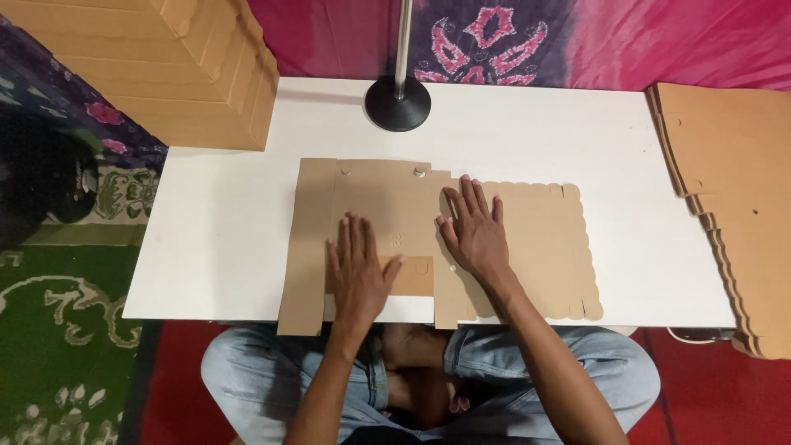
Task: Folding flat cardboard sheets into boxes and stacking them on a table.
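White bench (214, 247) under a pink and purple cloth backdrop. I see both hands laid flat, fingers spread, gripping nothing. Left hand (359, 272) presses a small folded flap near the front edge of a flat die-cut cardboard blank (527, 247); right hand (475, 231) presses the middle panel. Blank lies at bench centre, scalloped edge to the right. Judged progress: early, one flap turned in, remaining panels still flat, no walls raised. Outward: black lamp base (398, 102) behind, stack of flat blanks (733, 189) right, stacked made-up boxes (181, 66) rear left.
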